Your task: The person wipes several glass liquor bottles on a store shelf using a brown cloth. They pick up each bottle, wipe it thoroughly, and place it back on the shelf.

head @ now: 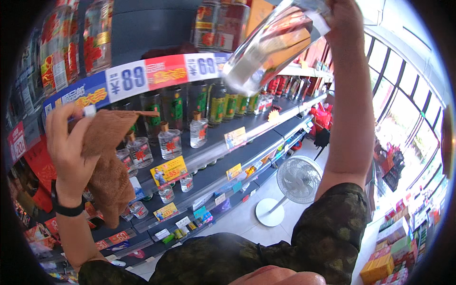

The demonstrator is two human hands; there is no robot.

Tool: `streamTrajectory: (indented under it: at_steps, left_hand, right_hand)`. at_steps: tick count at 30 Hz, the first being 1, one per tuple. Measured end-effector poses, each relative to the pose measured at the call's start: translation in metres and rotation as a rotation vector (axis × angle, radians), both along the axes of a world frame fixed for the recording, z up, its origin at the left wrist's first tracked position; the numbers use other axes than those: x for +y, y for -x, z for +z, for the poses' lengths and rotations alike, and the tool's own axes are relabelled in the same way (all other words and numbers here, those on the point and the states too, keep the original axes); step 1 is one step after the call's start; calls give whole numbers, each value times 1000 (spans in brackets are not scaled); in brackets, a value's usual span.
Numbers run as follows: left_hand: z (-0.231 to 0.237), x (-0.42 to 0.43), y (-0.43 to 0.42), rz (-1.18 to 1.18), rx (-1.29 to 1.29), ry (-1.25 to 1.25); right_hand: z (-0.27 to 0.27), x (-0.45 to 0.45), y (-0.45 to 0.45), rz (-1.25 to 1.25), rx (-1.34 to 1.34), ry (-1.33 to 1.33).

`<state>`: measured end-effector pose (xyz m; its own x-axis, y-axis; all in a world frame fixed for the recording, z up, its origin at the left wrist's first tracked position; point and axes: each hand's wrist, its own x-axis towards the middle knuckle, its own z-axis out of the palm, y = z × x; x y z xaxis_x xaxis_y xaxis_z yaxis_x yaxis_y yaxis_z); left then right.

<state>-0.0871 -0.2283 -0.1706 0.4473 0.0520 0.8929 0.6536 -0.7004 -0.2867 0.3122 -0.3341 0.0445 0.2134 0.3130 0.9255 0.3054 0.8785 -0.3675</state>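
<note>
My left hand (67,146), with a dark band on its wrist, grips a brown cloth (112,164) that hangs down before the shelf of bottles. A large clear glass bottle (272,46) is tilted at the top, its base towards the lower left. My right hand (343,17) holds it by the upper end, partly cut off by the picture's edge. Small clear bottles with gold caps (170,140) stand on the shelf right of the cloth. Behind them are bottles with green labels (175,107). On the upper shelf, red-decorated bottles (98,42) stand at the left.
Price strips (165,73) run along the upper shelf edge, and yellow price cards (169,171) hang below. A white standing fan (300,180) is on the tiled floor by the shelves' far end. Stacked boxes (377,269) lie at the lower right, near large windows (409,82).
</note>
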Motion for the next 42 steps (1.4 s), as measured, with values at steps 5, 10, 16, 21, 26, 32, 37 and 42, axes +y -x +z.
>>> streamTrajectory:
  at_steps: [5,10,16,21,26,32,37,42]
  left_hand:
    - [-12,-63,-45,5,-75,100]
    - [-55,-98,-139,129,62,141]
    - [-166,-127,-251,-710,-380,1115]
    - [-225,-171,-281,-1008,-434,1305]
    - [-250,-218,-280,-591,-112,1036]
    - [-248,-238,-248,-522,-216,1152]
    - [-254,-233,-166,-468,-367,1165]
    - [-263,-221,-58,-518,-487,1225]
  right_hand:
    - [-103,-25,-2,340,-20,179]
    - [-209,-63,-17,609,172,354]
    - [-309,-86,-44,665,447,400]
    - [-352,-110,-73,580,515,524]
    - [-365,-137,-82,480,543,551]
    - [-376,-148,-18,321,359,623]
    - [-372,-138,81,370,344,676]
    - [-358,-115,196,467,233,700]
